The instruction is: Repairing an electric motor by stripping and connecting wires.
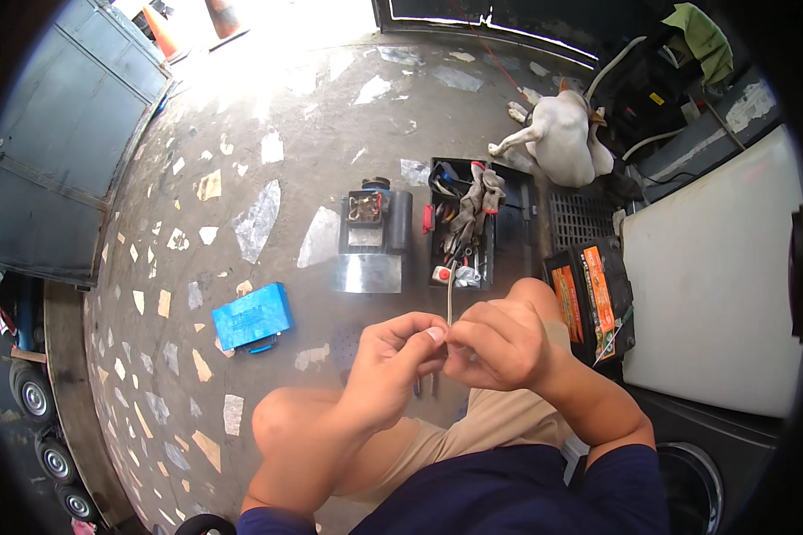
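Note:
My left hand [393, 361] and my right hand [500, 343] meet at chest height, both closed on the end of a thin pale cable [451, 294] that rises between them. Past my hands, a dark motor [385, 234] with an uncovered terminal box on top stands on the floor. Beside it an open black toolbox [436, 227] holds tools and grey work gloves [473, 214]. Small hand tools lie on the floor just below my hands, mostly hidden. My fingertips hide whatever detail the cable's end has.
A blue case [252, 316] lies at left. A white dog [562, 143] lies at back right, near a grate. A black case with orange labels [593, 303] and a large white appliance [705, 267] flank my right side. Grey metal doors [62, 143] border the left.

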A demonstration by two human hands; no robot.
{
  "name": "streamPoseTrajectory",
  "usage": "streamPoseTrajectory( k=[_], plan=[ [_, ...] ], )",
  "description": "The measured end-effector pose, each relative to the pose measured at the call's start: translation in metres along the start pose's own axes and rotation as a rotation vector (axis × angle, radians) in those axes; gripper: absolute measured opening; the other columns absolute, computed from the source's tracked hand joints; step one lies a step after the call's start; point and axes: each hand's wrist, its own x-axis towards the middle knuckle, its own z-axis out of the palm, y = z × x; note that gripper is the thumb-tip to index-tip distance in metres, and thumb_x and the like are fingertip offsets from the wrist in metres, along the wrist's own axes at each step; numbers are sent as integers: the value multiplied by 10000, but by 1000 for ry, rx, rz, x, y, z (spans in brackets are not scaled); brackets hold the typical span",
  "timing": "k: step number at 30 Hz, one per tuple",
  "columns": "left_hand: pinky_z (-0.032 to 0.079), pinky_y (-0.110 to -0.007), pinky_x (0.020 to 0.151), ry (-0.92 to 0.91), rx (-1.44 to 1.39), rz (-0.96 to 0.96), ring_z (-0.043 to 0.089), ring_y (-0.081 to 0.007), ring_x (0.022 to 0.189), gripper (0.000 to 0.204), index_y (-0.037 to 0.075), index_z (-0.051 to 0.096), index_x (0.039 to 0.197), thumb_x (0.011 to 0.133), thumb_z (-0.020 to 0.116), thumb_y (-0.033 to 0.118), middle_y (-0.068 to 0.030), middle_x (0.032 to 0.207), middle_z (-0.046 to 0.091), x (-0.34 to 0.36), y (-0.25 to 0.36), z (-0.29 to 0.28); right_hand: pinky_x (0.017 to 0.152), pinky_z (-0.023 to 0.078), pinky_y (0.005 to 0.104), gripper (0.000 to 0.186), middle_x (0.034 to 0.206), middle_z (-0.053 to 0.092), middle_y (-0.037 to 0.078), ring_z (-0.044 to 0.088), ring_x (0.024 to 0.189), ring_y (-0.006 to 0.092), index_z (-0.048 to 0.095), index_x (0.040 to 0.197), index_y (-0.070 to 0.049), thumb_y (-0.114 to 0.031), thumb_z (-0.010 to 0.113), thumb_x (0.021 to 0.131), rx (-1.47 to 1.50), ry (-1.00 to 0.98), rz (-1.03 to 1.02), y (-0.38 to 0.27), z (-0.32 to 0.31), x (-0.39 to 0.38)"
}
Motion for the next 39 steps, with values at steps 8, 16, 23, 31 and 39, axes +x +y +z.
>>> streamPoseTrajectory(
  k=[8, 16, 23, 31, 39],
  plan=[
    [537, -264, 837, -2, -2, -69, 609, -67, 861, 147, 18, 638, 1105, 1097, 571, 148, -5, 992, 655, 4, -9, 6, 530, 504, 374, 294, 909, 635, 79, 630, 630, 246, 653, 1103, -50, -186, 778, 875, 66, -170, -38, 10, -7, -3],
    [541, -251, 855, 0, -40, 96, 616, -73, 866, 172, 23, 629, 1085, 1111, 537, 167, -10, 967, 658, 13, -8, -7, 510, 515, 322, 288, 842, 649, 84, 657, 594, 226, 653, 1038, -26, 0, 810, 798, 184, -126, 78, 9, 3, 9],
    [526, -267, 863, 67, 270, 378, 637, -96, 956, 175, -17, 650, 1093, 1107, 577, 142, -53, 1039, 710, 11, -5, -3, 564, 531, 331, 331, 901, 680, 53, 675, 674, 211, 708, 1102, -67, -62, 850, 803, 156, 99, 180, 0, 9, 11],
    [505, -252, 796, 6, 83, 184, 600, -75, 899, 158, 12, 626, 1024, 1101, 526, 108, -30, 974, 671, 7, -7, -7, 526, 504, 326, 266, 796, 661, 68, 644, 603, 220, 704, 990, -35, -35, 808, 745, 26, 87, -47, 6, 19, 12],
    [581, -362, 836, 26, -160, 248, 671, -206, 942, 128, 61, 521, 1029, 1056, 500, 185, -107, 1008, 628, 10, 6, -1, 556, 506, 317, 250, 816, 644, 84, 639, 642, 224, 697, 1009, -61, -89, 838, 804, 210, 145, -4, -3, 26, 7]
  ],
)
